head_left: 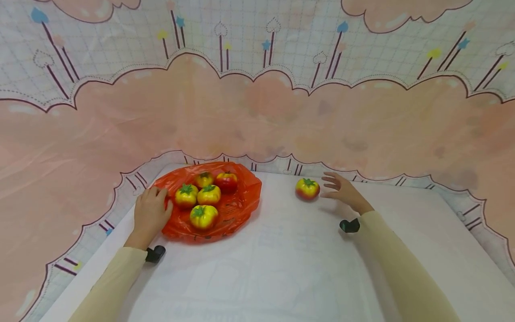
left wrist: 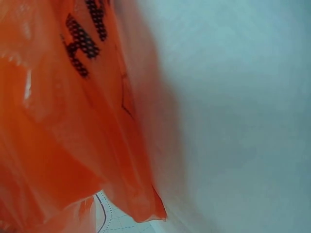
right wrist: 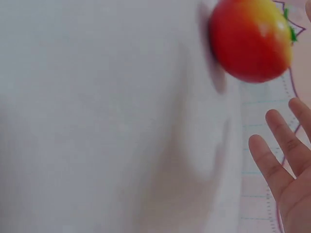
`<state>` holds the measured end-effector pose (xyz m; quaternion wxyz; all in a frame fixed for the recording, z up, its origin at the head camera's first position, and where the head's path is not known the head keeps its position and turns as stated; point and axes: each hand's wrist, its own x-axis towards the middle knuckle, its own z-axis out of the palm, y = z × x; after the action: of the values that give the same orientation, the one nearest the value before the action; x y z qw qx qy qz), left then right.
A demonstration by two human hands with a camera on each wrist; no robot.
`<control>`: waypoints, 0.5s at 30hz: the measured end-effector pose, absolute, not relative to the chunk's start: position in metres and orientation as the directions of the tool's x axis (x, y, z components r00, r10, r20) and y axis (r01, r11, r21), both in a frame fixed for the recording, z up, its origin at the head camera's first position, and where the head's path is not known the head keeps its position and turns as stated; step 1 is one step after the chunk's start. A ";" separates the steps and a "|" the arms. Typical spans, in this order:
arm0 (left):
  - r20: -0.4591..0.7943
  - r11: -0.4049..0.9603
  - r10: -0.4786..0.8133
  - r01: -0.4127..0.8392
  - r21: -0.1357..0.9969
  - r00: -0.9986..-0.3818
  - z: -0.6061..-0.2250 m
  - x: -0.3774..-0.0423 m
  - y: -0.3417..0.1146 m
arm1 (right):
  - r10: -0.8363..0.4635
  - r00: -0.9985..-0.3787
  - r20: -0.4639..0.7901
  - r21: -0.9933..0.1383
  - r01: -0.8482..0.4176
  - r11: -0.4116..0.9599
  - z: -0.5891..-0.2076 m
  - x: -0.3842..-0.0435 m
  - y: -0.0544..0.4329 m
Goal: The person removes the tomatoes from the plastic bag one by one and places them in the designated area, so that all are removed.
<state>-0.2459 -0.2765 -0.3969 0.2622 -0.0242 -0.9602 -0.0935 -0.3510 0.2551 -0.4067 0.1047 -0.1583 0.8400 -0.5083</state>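
A red plastic bag (head_left: 246, 197) lies spread on the white tabletop, with several yellow-and-red tomatoes (head_left: 204, 217) with green tops resting on it. At its left edge my left hand (head_left: 150, 217) grips the plastic with curled fingers. The left wrist view is filled on one side by the bag's crumpled plastic (left wrist: 92, 141) with black print; the hand itself is out of that view. Off to the right of the bag sits a single tomato (head_left: 307, 189). Just right of that tomato, my right hand (head_left: 339, 190) has its fingers spread, apart from it and holding nothing.
The white table (head_left: 257, 277) carries the bag and the lone tomato. A pink-and-white patterned cloth (head_left: 281, 120) hangs behind and around it. Dark wrist-worn devices (head_left: 349, 225) sit at both cuffs.
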 end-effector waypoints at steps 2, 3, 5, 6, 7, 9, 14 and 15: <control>0.506 0.981 -0.001 0.096 0.167 -0.863 -0.396 -0.247 -0.276 | -0.368 -0.930 -0.013 -0.881 -0.164 0.444 -0.400 -0.352 0.257; 0.505 0.981 0.000 0.096 0.166 -0.863 -0.396 -0.247 -0.276 | -0.365 -0.931 -0.012 -0.873 -0.169 0.458 -0.396 -0.352 0.257; 0.502 0.981 0.000 0.097 0.167 -0.865 -0.396 -0.247 -0.276 | -0.365 -0.931 -0.007 -0.866 -0.177 0.468 -0.389 -0.353 0.256; 0.501 0.981 0.001 0.097 0.165 -0.865 -0.395 -0.248 -0.276 | -0.367 -0.930 -0.003 -0.861 -0.184 0.474 -0.385 -0.353 0.255; 0.501 0.982 0.002 0.097 0.164 -0.866 -0.395 -0.248 -0.276 | -0.368 -0.930 0.001 -0.855 -0.192 0.481 -0.381 -0.353 0.254; 0.503 0.982 0.002 0.097 0.162 -0.864 -0.396 -0.248 -0.276 | -0.376 -0.927 0.014 -0.845 -0.213 0.491 -0.373 -0.352 0.249; 0.513 0.981 0.005 0.103 0.162 -0.858 -0.397 -0.247 -0.277 | -0.411 -0.911 0.033 -0.818 -0.261 0.513 -0.352 -0.353 0.234; 0.514 0.981 0.006 0.104 0.163 -0.858 -0.397 -0.247 -0.277 | -0.420 -0.907 0.035 -0.811 -0.271 0.518 -0.348 -0.354 0.231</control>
<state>-0.2474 -0.2773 -0.3971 0.2651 -0.0285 -0.9593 -0.0928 -0.3538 0.2305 -0.3476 0.0828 -0.1991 0.8672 -0.4488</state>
